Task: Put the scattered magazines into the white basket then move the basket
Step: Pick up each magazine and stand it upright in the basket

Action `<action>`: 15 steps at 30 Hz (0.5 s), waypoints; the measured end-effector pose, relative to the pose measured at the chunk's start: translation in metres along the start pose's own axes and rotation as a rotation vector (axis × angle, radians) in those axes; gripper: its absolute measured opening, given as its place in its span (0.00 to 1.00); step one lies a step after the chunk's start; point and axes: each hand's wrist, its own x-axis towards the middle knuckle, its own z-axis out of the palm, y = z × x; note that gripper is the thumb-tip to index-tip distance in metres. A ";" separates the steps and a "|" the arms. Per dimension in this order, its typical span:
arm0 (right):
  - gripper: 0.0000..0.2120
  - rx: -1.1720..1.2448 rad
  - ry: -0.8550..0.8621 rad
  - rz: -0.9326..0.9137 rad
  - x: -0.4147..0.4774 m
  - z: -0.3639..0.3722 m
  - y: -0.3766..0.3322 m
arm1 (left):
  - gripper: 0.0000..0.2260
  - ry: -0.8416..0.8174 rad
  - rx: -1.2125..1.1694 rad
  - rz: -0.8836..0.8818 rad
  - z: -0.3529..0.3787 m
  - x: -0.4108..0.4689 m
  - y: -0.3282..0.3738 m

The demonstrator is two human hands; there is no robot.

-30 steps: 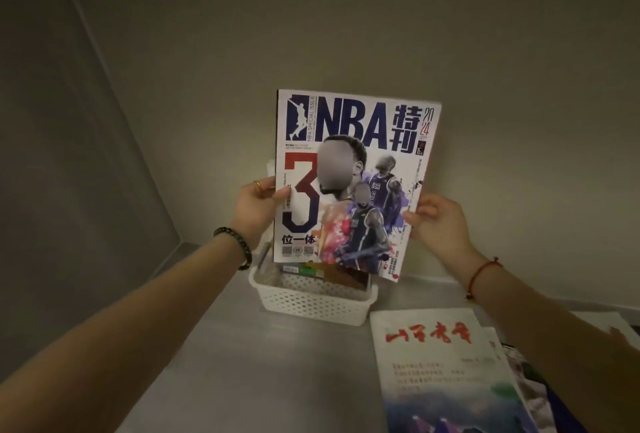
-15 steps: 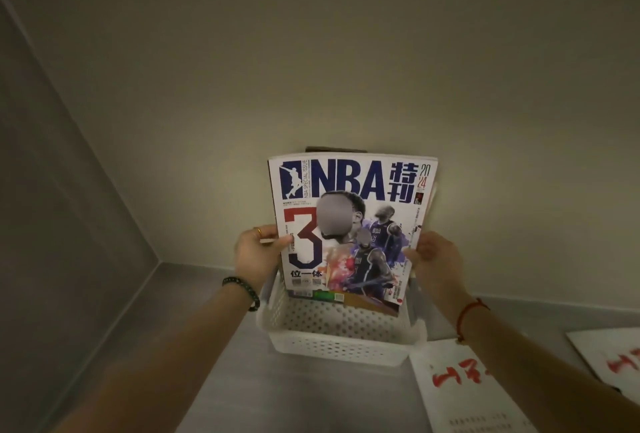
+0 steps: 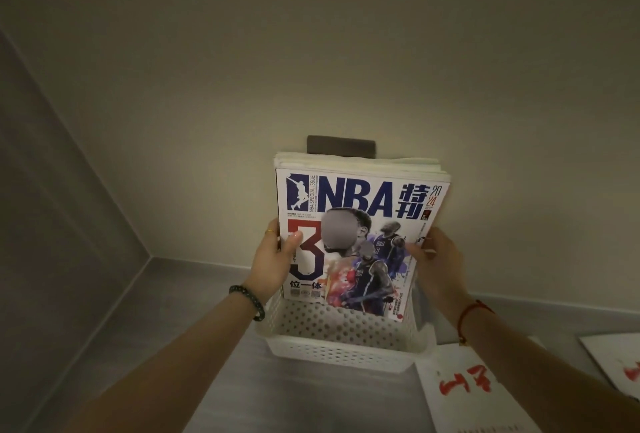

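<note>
Head view, down past two bare forearms. Shows an NBA magazine (image 3: 360,197): glossy white cover, big blue title letters, a red-and-navy 3, players in dark kit, and pale page edges packed thick behind its top; cannot tell whether one issue or several. Finds it standing in the white basket (image 3: 343,349), a perforated plastic tub, with the lower edge sunk below the rim toward the far side. Takes in a plain pale wall (image 3: 346,51) behind and a grey tabletop (image 3: 277,398) beneath. Picks out a white magazine with red characters (image 3: 464,394) lying flat just right of the basket, and another like it (image 3: 620,363) cut off at the frame edge. Leaves only the top strip of a dark plate (image 3: 341,145) on the wall showing above the pages; hides the basket's far wall too. Catches the left hand (image 3: 273,259) clasping the left edge, thumb on the cover, and the right hand (image 3: 436,259) pinching the right edge likewise. Notes a bead bracelet (image 3: 247,301), a red cord (image 3: 474,309) and a ring (image 3: 269,232). Sets the long axis close to upright, title end up, cover toward the camera.
</note>
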 end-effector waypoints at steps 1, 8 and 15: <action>0.05 -0.006 0.011 -0.022 0.001 -0.001 -0.001 | 0.15 0.009 -0.002 0.005 -0.001 0.000 0.000; 0.05 -0.021 0.080 -0.122 -0.002 -0.003 0.005 | 0.13 -0.020 0.009 0.030 -0.008 0.000 -0.003; 0.05 -0.123 -0.088 -0.076 0.002 -0.018 -0.003 | 0.17 0.012 0.185 -0.032 -0.002 -0.002 0.002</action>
